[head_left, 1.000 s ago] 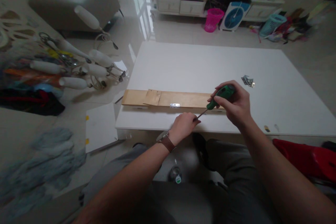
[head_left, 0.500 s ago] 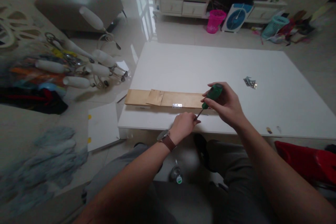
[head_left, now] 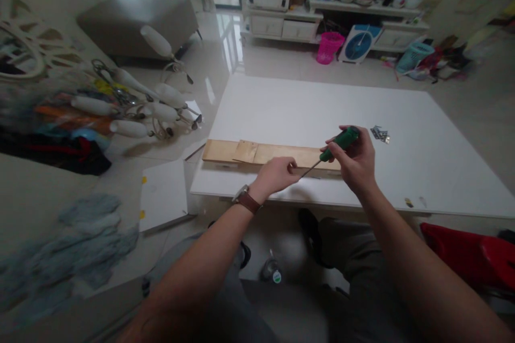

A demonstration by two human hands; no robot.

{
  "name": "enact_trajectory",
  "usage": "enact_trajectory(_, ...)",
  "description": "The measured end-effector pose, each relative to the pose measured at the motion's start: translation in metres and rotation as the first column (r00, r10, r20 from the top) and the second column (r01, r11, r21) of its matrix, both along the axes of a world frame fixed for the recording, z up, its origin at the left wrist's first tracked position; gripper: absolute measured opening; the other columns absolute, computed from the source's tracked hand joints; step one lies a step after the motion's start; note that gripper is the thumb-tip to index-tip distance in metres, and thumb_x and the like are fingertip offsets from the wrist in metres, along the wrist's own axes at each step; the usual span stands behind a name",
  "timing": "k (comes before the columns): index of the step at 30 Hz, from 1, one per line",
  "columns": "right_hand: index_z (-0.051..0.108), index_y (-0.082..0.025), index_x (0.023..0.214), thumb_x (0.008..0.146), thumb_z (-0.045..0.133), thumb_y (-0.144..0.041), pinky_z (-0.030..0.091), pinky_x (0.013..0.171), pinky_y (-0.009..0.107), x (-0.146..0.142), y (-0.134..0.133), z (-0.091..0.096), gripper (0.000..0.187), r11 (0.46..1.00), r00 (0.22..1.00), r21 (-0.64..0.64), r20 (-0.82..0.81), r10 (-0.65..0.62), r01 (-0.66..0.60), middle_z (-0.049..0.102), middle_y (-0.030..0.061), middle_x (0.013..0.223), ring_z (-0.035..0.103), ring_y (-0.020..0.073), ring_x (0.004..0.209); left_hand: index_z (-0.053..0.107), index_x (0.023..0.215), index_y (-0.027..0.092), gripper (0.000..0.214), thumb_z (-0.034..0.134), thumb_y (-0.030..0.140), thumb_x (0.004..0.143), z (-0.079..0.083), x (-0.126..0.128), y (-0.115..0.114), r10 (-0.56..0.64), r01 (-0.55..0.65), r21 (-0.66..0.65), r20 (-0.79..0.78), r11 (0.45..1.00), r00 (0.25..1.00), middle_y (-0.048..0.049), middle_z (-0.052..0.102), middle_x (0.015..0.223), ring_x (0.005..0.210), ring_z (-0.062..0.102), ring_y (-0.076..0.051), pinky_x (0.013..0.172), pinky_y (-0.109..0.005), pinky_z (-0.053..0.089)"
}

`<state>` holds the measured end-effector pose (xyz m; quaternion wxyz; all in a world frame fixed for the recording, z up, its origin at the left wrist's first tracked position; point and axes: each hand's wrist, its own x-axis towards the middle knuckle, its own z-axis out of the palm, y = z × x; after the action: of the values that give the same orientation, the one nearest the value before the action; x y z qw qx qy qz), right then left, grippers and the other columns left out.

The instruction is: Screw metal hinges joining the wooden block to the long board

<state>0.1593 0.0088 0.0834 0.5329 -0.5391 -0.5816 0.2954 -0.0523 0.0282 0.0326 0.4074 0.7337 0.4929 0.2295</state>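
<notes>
My right hand [head_left: 360,158] is wrapped round the green handle of a screwdriver [head_left: 340,143], its metal shaft slanting down to the left. The shaft's tip reaches the fingertips of my left hand [head_left: 277,174], which are curled together at the front edge of a wooden plank [head_left: 289,155]. Whatever those left fingers pinch is too small or hidden to name. The plank lies across the white board [head_left: 273,112], with a short wood piece [head_left: 245,151] on its left part. Metal brackets and screws [head_left: 379,134] sit in a small pile beyond my right hand.
At the left stand a lamp with white shades [head_left: 129,128] and an opened white box [head_left: 163,193]. A red stool [head_left: 466,252] is at the right edge. On the floor below is a clear bottle [head_left: 271,270]. A pink basket [head_left: 330,48] and blue fan [head_left: 358,43] stand behind.
The screwdriver has shifted right and lies at a flatter slant. My left hand now covers the small metal bracket seen earlier on the plank's front edge. The view has tipped up slightly.
</notes>
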Motion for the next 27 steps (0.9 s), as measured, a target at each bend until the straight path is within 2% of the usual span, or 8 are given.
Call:
enact_trajectory(2,0.052,-0.034,0.124,0.089,0.078,-0.053,0.063,0.059,0.039,-0.001,-0.001,0.003,0.047,0.999,0.999,0.019,0.014,-0.03,0.029,0.069,0.0032,0.098,0.079,0.0266,0.082,0.074,0.106,0.022,0.017,0.075,0.021,0.089,0.008,-0.018,0.012,0.18,-0.167,0.116,-0.115,0.979,0.977,-0.0109,0.077,0.108,0.104,0.07,-0.028,0.099,-0.04,0.054)
enact_trajectory(5,0.051,-0.034,0.122,0.09,0.078,-0.052,0.062,0.06,0.04,-0.004,-0.001,0.011,0.046,0.996,0.998,0.056,0.003,-0.067,0.066,0.068,0.0031,0.095,0.078,0.0269,0.081,0.063,0.134,0.022,0.043,0.073,0.026,0.092,0.015,-0.045,0.024,0.428,-0.357,0.244,-0.385,0.902,0.818,-0.0178,0.066,0.14,0.135,0.056,-0.035,0.113,-0.048,0.047)
enact_trajectory(7,0.051,-0.034,0.122,0.089,0.079,-0.05,0.061,0.06,0.04,-0.007,0.001,0.017,0.046,0.992,0.996,0.089,-0.017,-0.09,0.091,0.067,0.0034,0.095,0.078,0.0278,0.082,0.056,0.14,0.019,0.054,0.076,0.035,0.092,0.013,-0.056,0.026,0.446,-0.407,0.192,-0.497,0.893,0.745,-0.0216,0.061,0.145,0.139,0.051,-0.039,0.113,-0.051,0.046)
enact_trajectory(11,0.048,-0.035,0.131,0.095,0.073,-0.054,0.066,0.069,0.045,-0.012,0.012,0.019,0.048,0.986,0.996,0.145,0.022,-0.091,0.087,0.068,0.0065,0.102,0.078,0.0309,0.091,0.053,0.141,0.018,0.05,0.07,0.034,0.097,0.002,-0.06,0.024,0.416,-0.373,0.191,-0.524,0.908,0.743,-0.0225,0.061,0.144,0.139,0.049,-0.039,0.113,-0.053,0.045)
enact_trajectory(18,0.05,-0.034,0.124,0.09,0.079,-0.058,0.06,0.053,0.032,-0.026,0.034,-0.004,0.05,0.946,0.983,0.28,-0.124,-0.132,0.163,0.064,0.0002,0.094,0.077,0.0235,0.077,0.046,0.148,0.021,0.075,0.078,0.014,0.08,-0.01,-0.056,0.032,0.501,-0.458,0.206,-0.409,0.865,0.763,-0.0199,0.052,0.141,0.137,0.047,-0.038,0.111,-0.052,0.046)
enact_trajectory(22,0.052,-0.033,0.12,0.088,0.084,-0.051,0.057,0.048,0.027,-0.022,0.042,-0.011,0.049,0.935,0.974,0.297,-0.176,-0.145,0.193,0.064,-0.0024,0.091,0.076,0.0197,0.073,0.045,0.147,0.019,0.094,0.085,0.006,0.063,-0.01,-0.06,0.036,0.517,-0.48,0.211,-0.181,0.852,0.837,-0.0165,0.045,0.142,0.135,0.048,-0.035,0.118,-0.051,0.044)
enact_trajectory(24,0.052,-0.032,0.121,0.088,0.084,-0.048,0.056,0.047,0.026,-0.017,0.046,-0.013,0.048,0.93,0.971,0.303,-0.182,-0.155,0.206,0.064,-0.0022,0.091,0.076,0.0192,0.073,0.046,0.146,0.019,0.099,0.089,0.007,0.058,-0.007,-0.061,0.032,0.487,-0.484,0.12,0.005,0.867,0.873,-0.0133,0.044,0.141,0.13,0.052,-0.03,0.118,-0.047,0.045)
enact_trajectory(27,0.052,-0.033,0.121,0.09,0.083,-0.048,0.056,0.047,0.026,-0.009,0.055,-0.017,0.046,0.927,0.972,0.313,-0.175,-0.158,0.207,0.065,-0.0016,0.092,0.077,0.0201,0.075,0.05,0.142,0.02,0.096,0.096,0.019,0.057,-0.005,-0.055,0.015,0.401,-0.355,-0.214,0.242,0.91,0.883,-0.0109,0.055,0.131,0.115,0.061,-0.026,0.106,-0.046,0.054)
